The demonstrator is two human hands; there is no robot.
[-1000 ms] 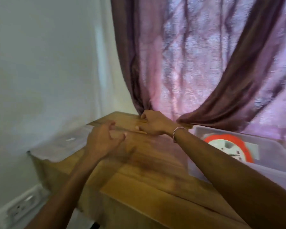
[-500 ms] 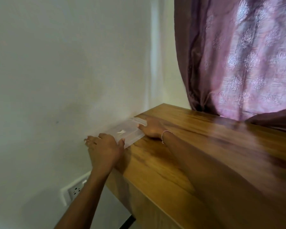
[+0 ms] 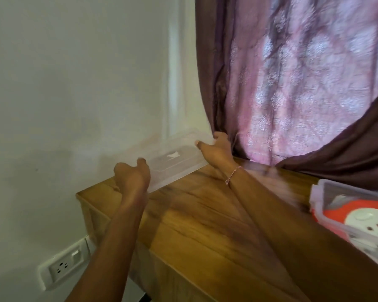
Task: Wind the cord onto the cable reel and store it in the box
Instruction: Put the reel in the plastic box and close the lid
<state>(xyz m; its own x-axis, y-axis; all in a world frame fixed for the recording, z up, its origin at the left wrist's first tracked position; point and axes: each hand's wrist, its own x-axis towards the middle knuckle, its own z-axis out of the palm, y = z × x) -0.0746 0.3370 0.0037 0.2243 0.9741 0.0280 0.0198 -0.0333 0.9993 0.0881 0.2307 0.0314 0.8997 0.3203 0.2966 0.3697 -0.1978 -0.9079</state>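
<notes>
Step in hand, by my judgement: fetching the lid (image 3: pixel 172 158) — the reel (image 3: pixel 367 223) already lies in the box (image 3: pixel 316 192), at the worktop's (image 3: pixel 205 225) right end. Lid tilts off the worktop's far left corner by the wall. Left hand (image 3: pixel 132 177) clamps its near end, right hand (image 3: pixel 218 150) its far end — both grips closed on it. Next: carry it over the box, align, press down.

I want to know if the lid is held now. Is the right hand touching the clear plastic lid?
Touching. The head view shows the right hand gripping the far end of the clear lid, with its thumb lying on the lid's top.
</notes>
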